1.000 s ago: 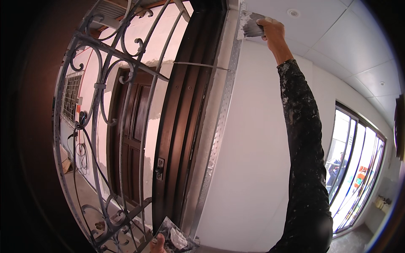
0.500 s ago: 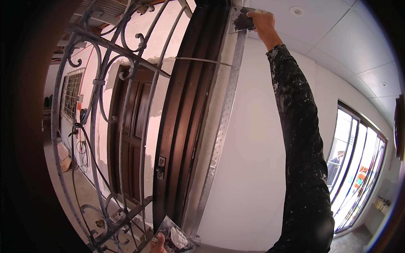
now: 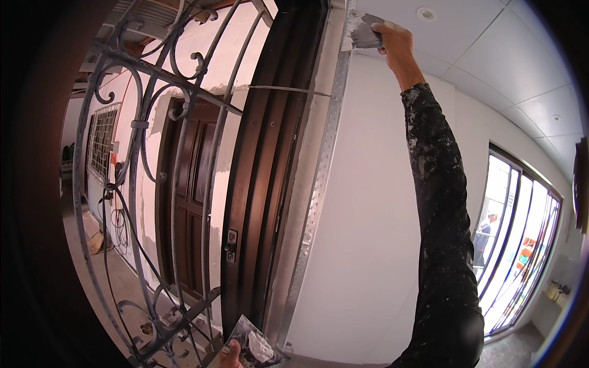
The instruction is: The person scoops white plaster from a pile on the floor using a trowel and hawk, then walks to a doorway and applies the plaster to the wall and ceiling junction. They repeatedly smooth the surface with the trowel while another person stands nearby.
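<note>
My right hand (image 3: 397, 50) reaches high at the top of the view, fingers closed around a wide putty knife (image 3: 365, 30). White filler is smeared on its flat blade, which lies by the upper end of a perforated metal corner bead (image 3: 319, 184). This bead runs down the wall edge beside a dark brown door frame (image 3: 261, 178). Low in the view, my left hand (image 3: 230, 356) grips a second putty knife (image 3: 257, 345) bearing a lump of whitish filler; only its thumb side shows.
A scrolled metal gate (image 3: 140, 126) stands to the left, with a brown panelled door (image 3: 193, 196) behind it. Cables hang along the gate. A white wall (image 3: 368, 214) spans the right side toward a barred sliding window (image 3: 518, 239), with a person (image 3: 486, 236) outside.
My right hand has shifted slightly right and down with its putty knife, and more white filler shows on the blade. The left hand stays nearly in place.
</note>
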A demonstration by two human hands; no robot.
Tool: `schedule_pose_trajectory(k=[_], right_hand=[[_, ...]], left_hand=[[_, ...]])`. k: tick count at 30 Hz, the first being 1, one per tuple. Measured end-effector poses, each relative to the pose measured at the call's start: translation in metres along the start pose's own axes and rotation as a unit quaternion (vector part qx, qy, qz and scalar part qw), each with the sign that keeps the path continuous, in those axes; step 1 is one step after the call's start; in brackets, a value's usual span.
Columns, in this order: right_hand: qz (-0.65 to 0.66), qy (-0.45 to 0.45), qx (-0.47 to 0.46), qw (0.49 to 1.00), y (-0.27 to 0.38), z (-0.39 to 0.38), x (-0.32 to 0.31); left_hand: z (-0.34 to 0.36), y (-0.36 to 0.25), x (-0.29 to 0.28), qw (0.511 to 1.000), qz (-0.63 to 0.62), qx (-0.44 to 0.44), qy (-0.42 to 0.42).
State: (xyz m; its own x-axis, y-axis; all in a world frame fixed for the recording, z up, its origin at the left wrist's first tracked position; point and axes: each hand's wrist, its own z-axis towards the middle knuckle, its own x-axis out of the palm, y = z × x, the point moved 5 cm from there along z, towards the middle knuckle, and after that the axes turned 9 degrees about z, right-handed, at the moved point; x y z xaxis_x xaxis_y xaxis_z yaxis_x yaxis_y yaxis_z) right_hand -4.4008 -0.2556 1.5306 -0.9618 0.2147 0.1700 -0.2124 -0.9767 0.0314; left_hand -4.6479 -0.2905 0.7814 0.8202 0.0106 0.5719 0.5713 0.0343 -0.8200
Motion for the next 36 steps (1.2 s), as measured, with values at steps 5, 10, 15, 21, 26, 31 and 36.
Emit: schedule_pose_trajectory(k=[5,10,15,21,26,31,36], right_hand=[[-0.026,0.0,-0.002,1.0,-0.006,0.003,0.025],[-0.045,0.034,-0.024,0.998,-0.008,0.009,0.036],[-0.069,0.025,-0.023,0.997,-0.012,0.019,0.039],[-0.044,-0.003,0.043,0.998,-0.021,0.009,0.035],[0.008,0.048,0.074,0.996,-0.022,-0.025,0.022],[-0.004,0.034,0.004,0.999,-0.005,-0.023,0.022],[-0.08,0.009,-0.025,0.996,-0.005,0.002,0.037]], left_hand=[[0.005,0.005,0.004,0.999,-0.032,0.026,-0.036],[0.008,0.005,-0.005,0.999,-0.044,0.029,0.012],[0.002,-0.002,-0.007,0.999,0.016,0.021,-0.023],[0.011,0.013,-0.008,1.0,0.002,0.021,-0.017],[0.024,0.03,-0.019,0.999,-0.013,0.033,-0.029],[0.016,0.021,-0.011,0.999,-0.022,0.036,0.016],[0.012,0.017,-0.009,0.999,-0.028,0.023,-0.003]])
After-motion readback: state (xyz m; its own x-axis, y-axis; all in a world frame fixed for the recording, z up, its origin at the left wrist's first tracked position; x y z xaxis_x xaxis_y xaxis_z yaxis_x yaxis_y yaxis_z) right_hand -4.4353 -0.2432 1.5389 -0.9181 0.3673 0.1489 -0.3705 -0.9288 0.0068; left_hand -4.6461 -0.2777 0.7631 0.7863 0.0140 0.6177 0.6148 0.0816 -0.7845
